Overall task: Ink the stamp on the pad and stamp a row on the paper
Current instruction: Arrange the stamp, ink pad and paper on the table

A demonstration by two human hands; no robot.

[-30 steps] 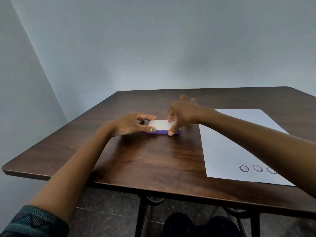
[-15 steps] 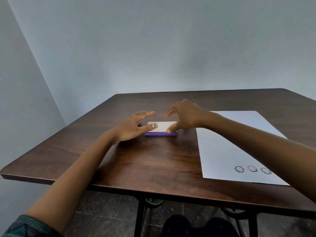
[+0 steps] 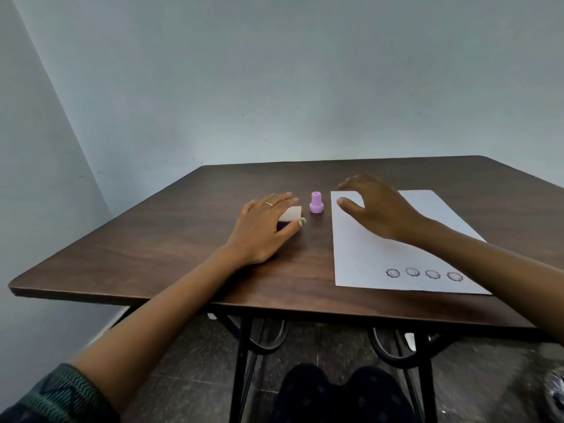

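Observation:
The ink pad (image 3: 291,212), a flat purple case with a white lid that is down, lies left of centre on the table. My left hand (image 3: 262,230) lies over most of it, fingers across the top and thumb against its near corner. A small lilac stamp (image 3: 316,203) stands upright just right of the pad, and neither hand touches it. My right hand (image 3: 378,206) hovers with fingers spread over the far left corner of the white paper (image 3: 381,248), holding nothing. A row of several round smiley prints (image 3: 422,273) runs along the paper's near edge.
The dark wooden table (image 3: 152,245) stands in a corner of pale walls. Its near edge runs just below the paper, with black metal legs (image 3: 241,346) and my knees underneath.
My right hand has left the pad and moved right over the paper, uncovering the stamp behind it. My left hand has settled flat over the pad.

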